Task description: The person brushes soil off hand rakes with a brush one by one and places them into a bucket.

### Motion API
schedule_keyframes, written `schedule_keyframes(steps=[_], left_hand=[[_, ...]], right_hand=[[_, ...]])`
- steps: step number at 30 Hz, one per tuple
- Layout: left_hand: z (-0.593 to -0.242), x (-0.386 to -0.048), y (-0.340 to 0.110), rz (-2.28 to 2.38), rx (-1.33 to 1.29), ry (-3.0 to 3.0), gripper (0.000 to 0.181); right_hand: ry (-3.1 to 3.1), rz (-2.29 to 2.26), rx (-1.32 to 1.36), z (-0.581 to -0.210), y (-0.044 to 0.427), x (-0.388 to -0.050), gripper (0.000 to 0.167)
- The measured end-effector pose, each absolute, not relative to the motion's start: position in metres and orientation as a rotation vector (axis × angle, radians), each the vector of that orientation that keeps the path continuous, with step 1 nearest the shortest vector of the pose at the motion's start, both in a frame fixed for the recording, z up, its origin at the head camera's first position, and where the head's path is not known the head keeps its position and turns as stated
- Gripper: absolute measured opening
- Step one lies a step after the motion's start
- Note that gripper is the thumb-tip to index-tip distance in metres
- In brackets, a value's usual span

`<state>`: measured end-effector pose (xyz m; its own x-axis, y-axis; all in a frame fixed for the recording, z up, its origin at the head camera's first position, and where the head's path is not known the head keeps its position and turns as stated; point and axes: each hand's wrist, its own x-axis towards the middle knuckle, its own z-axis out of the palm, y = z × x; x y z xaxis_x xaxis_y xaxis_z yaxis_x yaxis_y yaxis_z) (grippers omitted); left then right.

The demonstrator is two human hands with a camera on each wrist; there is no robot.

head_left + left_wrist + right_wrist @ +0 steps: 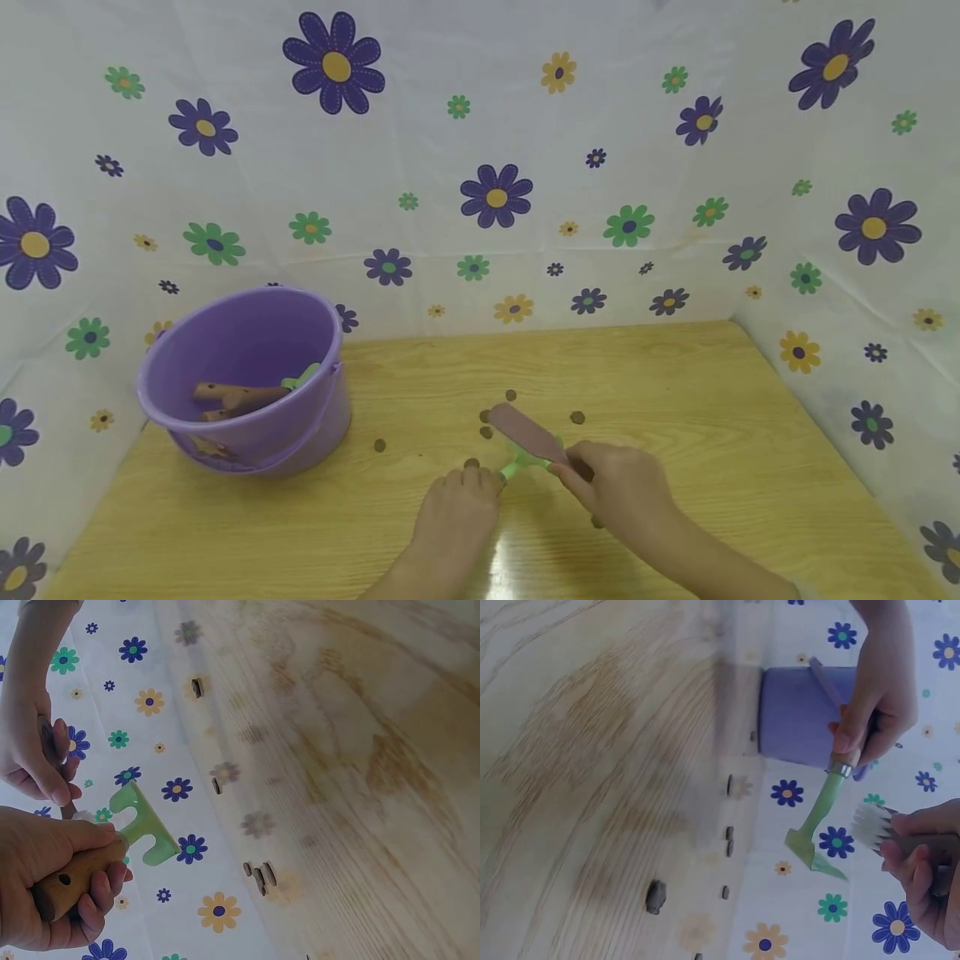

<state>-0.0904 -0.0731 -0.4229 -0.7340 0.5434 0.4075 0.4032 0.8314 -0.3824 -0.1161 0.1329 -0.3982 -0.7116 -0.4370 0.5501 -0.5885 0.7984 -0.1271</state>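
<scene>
My left hand (459,508) grips the wooden handle of a small green-headed hand hoe (146,829), its fingers wrapped round the wood. The hoe's head is notched in the left wrist view and bent in the right wrist view. A brush with a flat brown handle (525,432) and white bristles (868,827) is pinched in my right hand (626,483), close to the bristles. Its handle points up and left over the hoe in the head view. The bristles are beside the green head; whether they touch it I cannot tell.
At the left of the wooden table (712,517) stands a purple bucket (307,433), with wooden handles (240,397) and a green piece (302,377) inside. Several small dark brown lumps (577,417) lie scattered about the table. A flowered white cloth (420,150) encloses the back and sides.
</scene>
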Motion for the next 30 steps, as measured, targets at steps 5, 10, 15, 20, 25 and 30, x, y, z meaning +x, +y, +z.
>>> schedule_keyframes(steps=[5, 10, 15, 20, 25, 30], left_hand=[[-0.422, -0.092, -0.073, 0.31, -0.698, -2.465, 0.023], [-0.423, -0.094, -0.072, 0.298, -0.695, -2.436, 0.027], [-0.422, -0.093, -0.072, 0.31, -0.699, -2.465, 0.031], [-0.421, -0.092, -0.072, 0.308, -0.697, -2.47, 0.032], [-0.421, -0.093, -0.073, 0.296, -0.696, -2.457, 0.031], [-0.42, -0.091, -0.074, 0.287, -0.713, -2.489, 0.032]], right_hand=[[-2.655, 0.584, 0.729, -0.392, 0.13, -0.109, 0.021], [-2.72, 0.625, 0.753, -0.392, 0.127, -0.104, 0.022], [-2.705, 0.54, 0.797, -0.4, 0.127, -0.103, 0.024], [-2.717, 0.47, 0.813, -0.403, 0.13, -0.106, 0.025], [-2.779, 0.423, 0.746, -0.403, 0.132, -0.11, 0.025], [-2.712, 0.24, 0.767, -0.408, 0.134, -0.111, 0.029]])
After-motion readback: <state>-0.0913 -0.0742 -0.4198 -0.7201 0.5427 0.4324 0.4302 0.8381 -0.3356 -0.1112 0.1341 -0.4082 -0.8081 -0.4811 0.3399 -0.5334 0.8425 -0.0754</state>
